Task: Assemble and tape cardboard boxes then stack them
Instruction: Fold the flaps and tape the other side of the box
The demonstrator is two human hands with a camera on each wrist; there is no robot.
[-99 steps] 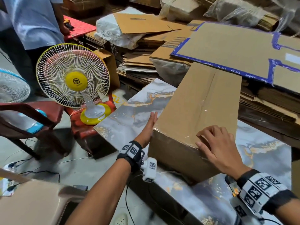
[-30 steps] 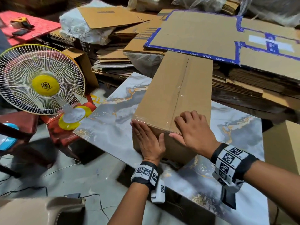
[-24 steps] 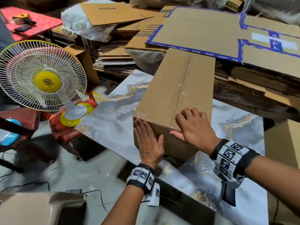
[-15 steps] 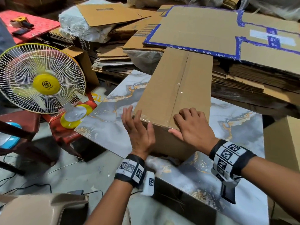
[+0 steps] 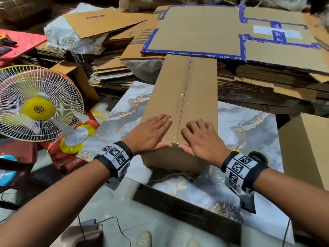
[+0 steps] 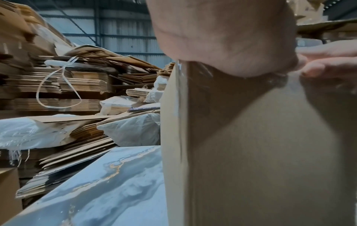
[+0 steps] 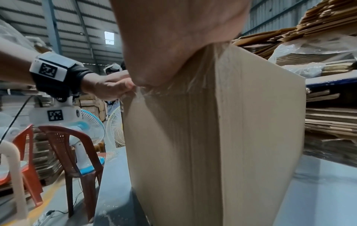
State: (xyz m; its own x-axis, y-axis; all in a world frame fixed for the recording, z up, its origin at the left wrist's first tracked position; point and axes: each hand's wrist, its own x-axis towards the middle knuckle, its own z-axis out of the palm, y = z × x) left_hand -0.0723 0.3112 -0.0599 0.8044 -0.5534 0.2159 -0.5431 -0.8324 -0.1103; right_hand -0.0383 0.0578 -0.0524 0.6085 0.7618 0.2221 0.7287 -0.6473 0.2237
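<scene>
A long closed cardboard box (image 5: pixel 185 97) lies on the marble-patterned table (image 5: pixel 245 132), with clear tape along its top seam and over the near end. My left hand (image 5: pixel 149 134) lies flat on the top at the near edge, left of the seam, thumb down on the front face. On the other side of the seam my right hand (image 5: pixel 201 139) presses with bent fingers, its thumb also on the front face. The left wrist view shows the palm (image 6: pixel 222 38) on the box's (image 6: pixel 251 152) top edge. The right wrist view shows the palm (image 7: pixel 173 38) on wrinkled tape at the box (image 7: pixel 193 145) corner.
A yellow-and-white fan (image 5: pixel 38 104) stands on a red stool left of the table. Stacks of flat cardboard (image 5: pixel 204 32), one sheet edged in blue tape, fill the space behind. Another assembled box (image 5: pixel 308 148) stands at the right. A brown plastic chair (image 7: pixel 73 149) is at the left.
My left hand has come off the box's front face and left side and now lies flat on the top. The right hand has stayed at the near edge.
</scene>
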